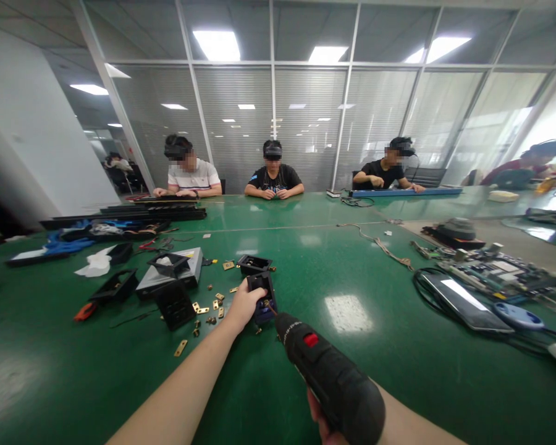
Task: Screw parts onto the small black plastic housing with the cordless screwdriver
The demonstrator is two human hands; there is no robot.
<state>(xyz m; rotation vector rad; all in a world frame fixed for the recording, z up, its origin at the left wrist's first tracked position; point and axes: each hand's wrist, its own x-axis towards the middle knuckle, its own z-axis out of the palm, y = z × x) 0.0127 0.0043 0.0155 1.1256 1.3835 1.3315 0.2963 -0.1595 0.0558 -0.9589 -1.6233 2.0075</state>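
My left hand (246,304) grips a small black plastic housing (261,284) upright on the green table, its thumb over the front edge. My right hand (322,417) is wrapped round the handle of a black cordless drill (327,364) with a red switch. The drill's thin bit points into the lower part of the housing, where a brass-coloured piece shows; whether the tip touches a screw is too small to tell. Just behind stands another black housing (254,264). Several brass plates (202,310) and screws lie left of my left hand.
A silver box (194,270) with black housings on and around it stands to the left, near an orange-handled tool (84,311). On the right lie a phone-like device (466,303), cables and circuit boards (505,269). Several people sit across the green table (278,232).
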